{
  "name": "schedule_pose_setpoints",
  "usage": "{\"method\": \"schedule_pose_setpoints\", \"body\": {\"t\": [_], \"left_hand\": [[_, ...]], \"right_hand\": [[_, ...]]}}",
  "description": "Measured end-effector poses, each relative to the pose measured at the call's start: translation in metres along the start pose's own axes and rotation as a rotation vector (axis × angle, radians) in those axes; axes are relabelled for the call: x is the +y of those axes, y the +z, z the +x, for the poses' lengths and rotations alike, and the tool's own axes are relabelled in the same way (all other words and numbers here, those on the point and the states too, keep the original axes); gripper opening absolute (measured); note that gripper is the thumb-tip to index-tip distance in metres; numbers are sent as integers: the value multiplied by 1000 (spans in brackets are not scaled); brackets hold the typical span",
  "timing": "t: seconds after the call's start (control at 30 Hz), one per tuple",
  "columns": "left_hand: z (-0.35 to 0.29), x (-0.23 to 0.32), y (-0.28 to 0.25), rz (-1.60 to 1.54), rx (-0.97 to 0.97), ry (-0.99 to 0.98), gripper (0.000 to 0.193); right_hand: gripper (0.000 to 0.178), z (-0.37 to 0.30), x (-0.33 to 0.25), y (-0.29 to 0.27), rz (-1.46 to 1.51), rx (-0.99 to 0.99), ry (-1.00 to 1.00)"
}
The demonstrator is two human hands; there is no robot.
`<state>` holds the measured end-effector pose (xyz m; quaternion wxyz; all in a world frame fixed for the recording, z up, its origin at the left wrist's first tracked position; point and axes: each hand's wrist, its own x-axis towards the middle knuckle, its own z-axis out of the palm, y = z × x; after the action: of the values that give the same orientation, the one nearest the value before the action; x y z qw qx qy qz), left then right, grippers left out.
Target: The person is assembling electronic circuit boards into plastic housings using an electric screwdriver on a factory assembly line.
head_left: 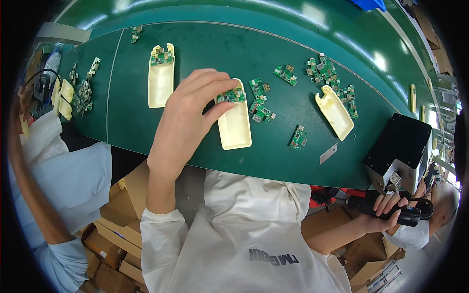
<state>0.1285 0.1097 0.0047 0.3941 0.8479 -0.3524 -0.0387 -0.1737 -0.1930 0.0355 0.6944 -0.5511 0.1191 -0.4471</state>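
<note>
My left hand [188, 112] reaches over the bench, its thumb and fingers closed around a small green circuit board [233, 95]. That board sits at the upper end of a cream plastic casing half [235, 129], which lies open side up in front of me. Low on the right, my right hand [386, 207] grips a black electric screwdriver [410, 216], held roughly level beside the bench edge. Just above this hand stands a black box-shaped device with a metal front [398, 146]. Loose circuit boards [259, 90] lie right beside the casing.
Another cream casing [160, 83] with a board lies to the left, and a tilted one [335, 113] to the right. More boards [323, 71] are piled beyond it. A metal strip [329, 153] lies near the edge. A co-worker's arm [41, 200] is at left; cardboard boxes [117, 234] stand below.
</note>
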Motion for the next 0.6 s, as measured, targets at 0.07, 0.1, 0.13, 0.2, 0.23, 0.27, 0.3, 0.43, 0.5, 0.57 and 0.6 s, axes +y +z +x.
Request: {"method": "schedule_pose_setpoints", "body": {"t": [0.07,0.1,0.13,0.2,0.23,0.27,0.3,0.43,0.5,0.57,0.6], "left_hand": [[0,-3,2,5,1,17,28],[0,-5,2,14,5,39,28],[1,-4,1,28,12,59,27],[-1,-2,0,36,30,74,27],[-3,0,0,42,45,91,28],[-3,2,-1,49,60,109,28],[-3,2,-1,53,66,115,28],[6,4,-1,169,155,197,28],[23,-6,-1,212,190,183,29],[30,-11,-7,253,213,166,29],[34,-16,-6,284,203,158,29]], "right_hand": [[23,-1,0,0,10,2,1],[23,-2,0,0,-9,5,4],[23,-1,1,2,-23,7,9],[23,0,0,4,-32,6,10],[23,0,0,5,-28,7,12],[23,0,-1,6,-24,7,13],[22,0,-1,5,-20,9,10],[22,-5,-5,-2,-23,20,-12],[22,-8,-5,-6,-1,29,-30],[21,-8,-6,-8,48,28,-30],[21,-8,-8,-10,56,26,-33]]}}
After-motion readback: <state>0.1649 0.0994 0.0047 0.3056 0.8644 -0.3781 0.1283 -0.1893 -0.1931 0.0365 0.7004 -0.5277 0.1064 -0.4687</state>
